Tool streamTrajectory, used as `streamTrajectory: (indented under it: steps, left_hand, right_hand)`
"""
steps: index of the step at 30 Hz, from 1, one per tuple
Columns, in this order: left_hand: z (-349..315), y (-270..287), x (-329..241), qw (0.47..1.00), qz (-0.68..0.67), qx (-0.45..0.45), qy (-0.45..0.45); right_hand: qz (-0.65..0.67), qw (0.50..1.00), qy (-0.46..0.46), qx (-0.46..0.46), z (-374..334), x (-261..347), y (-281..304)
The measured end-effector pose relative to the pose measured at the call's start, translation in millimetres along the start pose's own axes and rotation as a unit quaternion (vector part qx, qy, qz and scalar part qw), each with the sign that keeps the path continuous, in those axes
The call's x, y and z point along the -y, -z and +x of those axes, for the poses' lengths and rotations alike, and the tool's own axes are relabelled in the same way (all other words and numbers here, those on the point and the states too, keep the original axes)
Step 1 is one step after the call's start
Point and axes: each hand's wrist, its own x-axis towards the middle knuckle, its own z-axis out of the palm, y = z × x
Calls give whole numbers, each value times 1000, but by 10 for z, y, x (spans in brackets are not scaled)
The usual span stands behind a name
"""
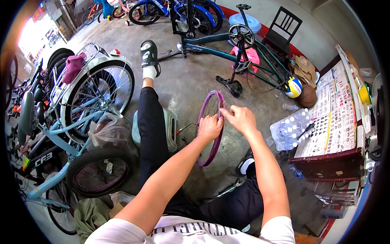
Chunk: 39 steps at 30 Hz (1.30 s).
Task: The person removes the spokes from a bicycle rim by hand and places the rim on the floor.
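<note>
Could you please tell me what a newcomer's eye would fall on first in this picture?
Probably the purple wheel rim near the middle, with the left hand gripping it and the right hand at its right edge. Next might come the teal bicycle frame beyond it, toward the upper right, and the blue, yellow and white ball beside a brown ball.

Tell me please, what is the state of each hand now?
Left hand: closed, holding the purple rim.
Right hand: partly curled, at the purple rim; whether it grips cannot be told.
</note>
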Motion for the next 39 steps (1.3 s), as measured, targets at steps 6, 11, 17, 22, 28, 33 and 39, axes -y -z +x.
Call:
streamTrajectory:
  steps: [6, 11, 17, 22, 28, 33, 39]
  left_hand:
    - [-87, -102, -102, 999, 2, -52, -2]
    - [-68, -102, -69, 998, 39, -49, 5]
    - [-108, -135, -164, 999, 46, -19, -16]
    - [-84, -140, -101, 998, 38, -40, -16]
    - [-117, -149, -140, 999, 18, -33, -3]
    - [-104, -155, -120, 999, 31, -26, -14]
    - [-97, -163, -231, 997, 21, -73, -10]
  right_hand:
    - [-65, 990, 112, -60, -33, -22, -287]
    - [-57, 994, 91, -22, -73, 122, -191]
    - [-16, 997, 73, -22, -54, 57, -326]
    - [-11, 994, 85, -69, -73, 122, -314]
    - [-24, 995, 89, -49, -79, 87, -395]
    - [11, 982, 142, -123, -89, 68, -439]
    - [301, 944, -9, -132, 160, -178, -363]
